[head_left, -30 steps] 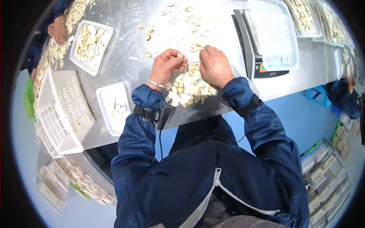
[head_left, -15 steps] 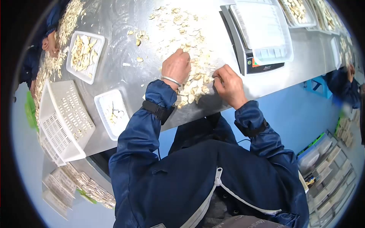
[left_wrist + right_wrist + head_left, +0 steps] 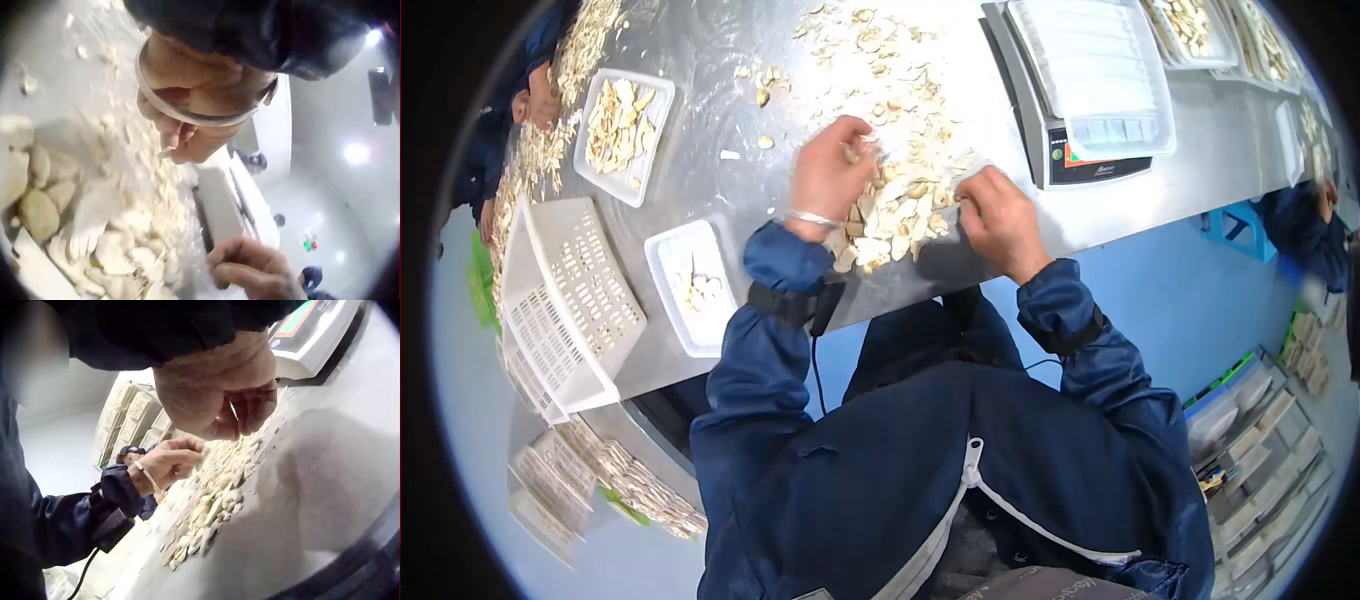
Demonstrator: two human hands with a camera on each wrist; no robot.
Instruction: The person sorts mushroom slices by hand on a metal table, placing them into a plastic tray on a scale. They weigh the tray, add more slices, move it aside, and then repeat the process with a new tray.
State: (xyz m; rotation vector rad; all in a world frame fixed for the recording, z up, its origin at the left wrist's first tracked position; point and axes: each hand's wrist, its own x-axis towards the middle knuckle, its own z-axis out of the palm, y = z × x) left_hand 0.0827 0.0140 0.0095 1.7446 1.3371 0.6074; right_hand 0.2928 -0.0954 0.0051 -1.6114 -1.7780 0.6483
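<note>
Pale dried slices, like sliced mushroom, form a pile [image 3: 895, 225] near the table's front edge. Just left of the pile, above the table, is my left hand [image 3: 828, 180], slightly blurred, with a metal bangle at the wrist. Its thumb and fingers pinch a small pale slice [image 3: 165, 152], seen in the left wrist view. My right hand [image 3: 1003, 222] is at the pile's right side, fingers bent and thumb close to the index finger. In the right wrist view its fingertips [image 3: 250, 428] point down over the slices; I cannot tell whether they hold a piece.
More slices [image 3: 880, 50] spread up the metal table. At left are a white tray with slices [image 3: 640, 190], a tray with few pieces [image 3: 715, 335] and a tilted white basket [image 3: 615, 270]. A scale [image 3: 1095, 172] bearing a clear tray stands at right. Another person's hand [image 3: 542, 100] is far left.
My left hand went right over the pile, then came back to its left side. My right hand moved right and toward me off the pile, then stayed there.
</note>
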